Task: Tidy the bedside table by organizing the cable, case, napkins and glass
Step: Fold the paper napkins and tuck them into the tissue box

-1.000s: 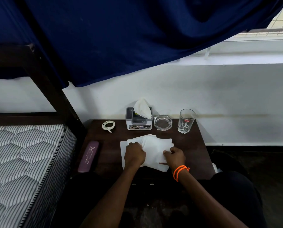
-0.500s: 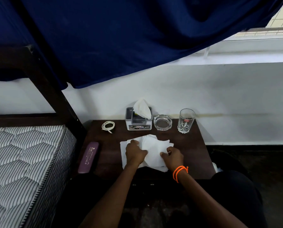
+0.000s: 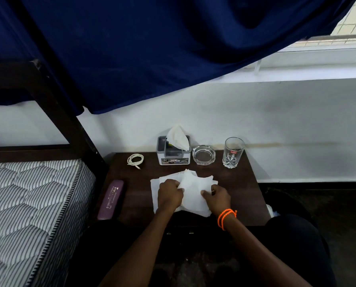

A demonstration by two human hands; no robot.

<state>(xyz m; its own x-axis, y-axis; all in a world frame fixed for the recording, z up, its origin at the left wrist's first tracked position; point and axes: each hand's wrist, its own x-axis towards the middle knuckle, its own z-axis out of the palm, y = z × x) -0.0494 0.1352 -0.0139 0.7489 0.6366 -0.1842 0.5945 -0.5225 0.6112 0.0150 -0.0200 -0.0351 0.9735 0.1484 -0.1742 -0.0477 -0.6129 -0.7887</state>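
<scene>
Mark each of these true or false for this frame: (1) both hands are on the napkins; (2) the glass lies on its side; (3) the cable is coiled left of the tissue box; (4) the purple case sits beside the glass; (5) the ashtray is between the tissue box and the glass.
1. Both the left hand and right hand are on the napkins: true.
2. The glass lies on its side: false, it stands upright.
3. The cable is coiled left of the tissue box: true.
4. The purple case sits beside the glass: false, it lies at the table's left edge, by the mattress.
5. The ashtray is between the tissue box and the glass: true.
</scene>
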